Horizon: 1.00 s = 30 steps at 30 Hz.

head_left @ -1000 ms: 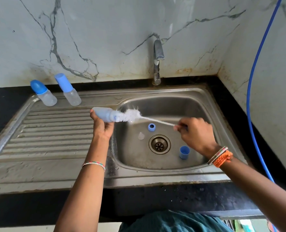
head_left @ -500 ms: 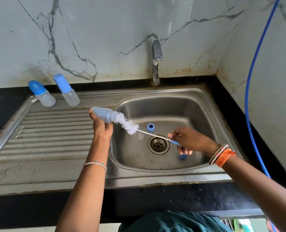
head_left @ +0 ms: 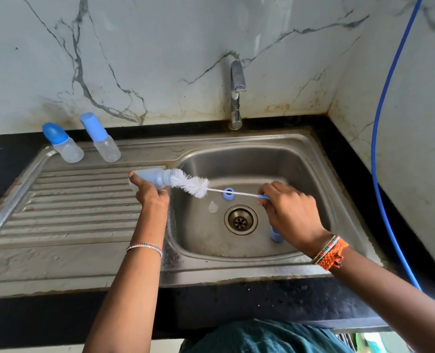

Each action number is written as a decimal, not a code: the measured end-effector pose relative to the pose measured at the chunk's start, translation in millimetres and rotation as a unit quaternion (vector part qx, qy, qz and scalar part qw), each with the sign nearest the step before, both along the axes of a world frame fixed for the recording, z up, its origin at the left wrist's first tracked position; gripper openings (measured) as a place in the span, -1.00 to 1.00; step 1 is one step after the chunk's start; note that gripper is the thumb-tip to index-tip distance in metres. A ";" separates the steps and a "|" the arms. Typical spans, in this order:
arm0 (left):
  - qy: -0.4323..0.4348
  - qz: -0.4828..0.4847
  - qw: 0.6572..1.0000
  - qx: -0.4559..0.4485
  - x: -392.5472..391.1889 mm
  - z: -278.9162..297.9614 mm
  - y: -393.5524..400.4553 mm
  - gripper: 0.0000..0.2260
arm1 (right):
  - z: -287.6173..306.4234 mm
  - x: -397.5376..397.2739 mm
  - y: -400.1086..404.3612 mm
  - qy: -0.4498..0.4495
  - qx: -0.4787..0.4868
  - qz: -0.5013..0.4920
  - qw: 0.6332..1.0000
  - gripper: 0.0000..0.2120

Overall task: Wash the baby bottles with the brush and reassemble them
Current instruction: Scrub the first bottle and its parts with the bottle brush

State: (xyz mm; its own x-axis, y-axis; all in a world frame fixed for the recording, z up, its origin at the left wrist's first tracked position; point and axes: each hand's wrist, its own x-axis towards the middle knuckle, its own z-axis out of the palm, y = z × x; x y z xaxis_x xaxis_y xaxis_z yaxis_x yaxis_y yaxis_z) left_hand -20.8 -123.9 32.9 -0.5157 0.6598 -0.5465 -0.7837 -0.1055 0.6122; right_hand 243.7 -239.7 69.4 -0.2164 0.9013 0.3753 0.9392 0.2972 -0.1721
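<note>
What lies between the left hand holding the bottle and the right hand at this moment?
In the head view, only the brush spans that gap: its white bristles stick out of the bottle gripped by the left hand, and its thin wire runs to the right hand.

Two bottles (head_left: 83,142) left of basin (head_left: 300,159)

Steel sink (head_left: 310,159) with a ribbed drainboard (head_left: 66,212) on the left, drain (head_left: 240,220) in the middle of the basin, tap (head_left: 236,95) against a marble-look wall (head_left: 160,47), blue hose (head_left: 384,149) hanging on the right, black countertop (head_left: 343,149) around it all
</note>
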 end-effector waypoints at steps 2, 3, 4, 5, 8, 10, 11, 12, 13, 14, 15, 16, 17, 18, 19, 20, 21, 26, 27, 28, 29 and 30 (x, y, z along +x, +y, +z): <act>0.000 -0.005 1.000 -0.013 0.8 0.5 -1.2 -0.47 | -2.7 2.3 3.5 -0.049 0.092 0.019 0.994 -0.86; 0.002 -0.011 1.000 -0.019 1.1 0.2 -0.9 -0.45 | -3.4 4.4 5.8 -0.069 0.138 0.027 0.988 -0.81; -0.001 -0.017 1.000 -0.022 1.4 -0.3 -0.2 -0.44 | -2.1 7.1 8.8 -0.078 0.184 0.034 0.979 -0.78; -0.006 -0.027 0.999 -0.022 1.3 -0.6 1.4 -0.44 | 0.6 9.6 11.5 -0.077 0.223 0.041 0.971 -0.76; -0.004 -0.060 0.998 -0.018 -0.5 -0.2 5.8 -0.44 | 9.0 12.5 18.0 -0.038 0.246 0.026 0.968 -0.79; 0.012 -0.077 0.997 -0.028 -2.0 0.7 6.9 -0.45 | 13.4 12.4 19.8 0.043 0.137 -0.022 0.989 -0.84; 0.025 -0.078 0.996 -0.029 -2.6 1.1 6.6 -0.46 | 17.0 13.4 20.4 0.094 0.043 -0.054 0.993 -0.87; 0.036 -0.080 0.996 -0.021 -3.3 1.6 6.3 -0.46 | 19.4 14.9 21.6 0.136 -0.065 -0.074 0.986 -0.91; 0.044 -0.088 0.995 -0.005 -3.7 2.5 5.5 -0.47 | 21.2 17.1 23.2 0.175 -0.173 -0.077 0.966 -0.92; 0.048 -0.103 0.993 0.014 -4.0 4.4 4.4 -0.48 | 22.6 19.8 25.5 0.227 -0.282 -0.064 0.930 -0.89; 0.046 -0.119 0.991 0.030 -3.8 6.9 3.0 -0.51 | 23.6 22.3 27.9 0.291 -0.386 -0.045 0.875 -0.84; 0.037 -0.131 0.990 0.045 -3.7 9.0 1.8 -0.56 | 24.7 25.1 30.0 0.349 -0.475 -0.028 0.807 -0.79; 0.025 -0.138 0.988 0.062 -3.4 10.8 1.0 -0.61 | 25.3 28.5 32.0 0.390 -0.540 -0.018 0.746 -0.75; 0.013 -0.139 0.987 0.079 -2.3 12.6 0.4 -0.65 | 26.4 31.5 33.8 0.416 -0.581 -0.012 0.700 -0.72; 0.006 -0.138 0.986 0.093 -1.8 13.8 0.1 -0.67 | 26.9 34.1 34.8 0.428 -0.600 -0.007 0.676 -0.69; 0.000 -0.134 0.986 0.102 -2.1 13.4 0.7 -0.68 | 27.1 35.2 35.6 0.430 -0.602 -0.006 0.673 -0.68; -0.003 -0.128 0.986 0.104 -2.3 12.2 1.8 -0.68 | 27.0 34.9 35.7 0.416 -0.586 -0.008 0.695 -0.66; -0.002 -0.094 0.993 0.076 -3.9 13.6 6.5 -0.63 | 24.0 19.2 20.7 0.133 -0.252 -0.059 0.957 -0.77; -0.006 -0.087 0.994 0.072 -4.6 12.8 7.3 -0.63 | 23.8 17.0 16.7 0.123 -0.192 -0.057 0.972 -0.78; -0.012 -0.082 0.994 0.069 -5.6 10.8 8.8 -0.62 | 24.7 15.3 13.5 0.115 -0.133 -0.045 0.983 -0.82; -0.019 -0.081 0.994 0.067 -6.7 8.4 10.2 -0.62 | 22.9 16.0 12.0 0.079 -0.068 -0.027 0.994 -0.85; -0.028 -0.082 0.994 0.072 -7.1 8.0 10.6 -0.61 | 20.7 14.6 10.6 0.025 0.010 -0.015 1.000 -0.86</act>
State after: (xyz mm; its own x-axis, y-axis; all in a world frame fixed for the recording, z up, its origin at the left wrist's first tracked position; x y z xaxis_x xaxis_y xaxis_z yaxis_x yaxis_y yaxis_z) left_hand -27.9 -113.2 40.9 -0.3665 0.8053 -0.4660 -0.8301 -0.0568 0.5547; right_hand 258.3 -229.1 90.1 -0.1692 0.8996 0.4026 0.9383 0.2721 -0.2137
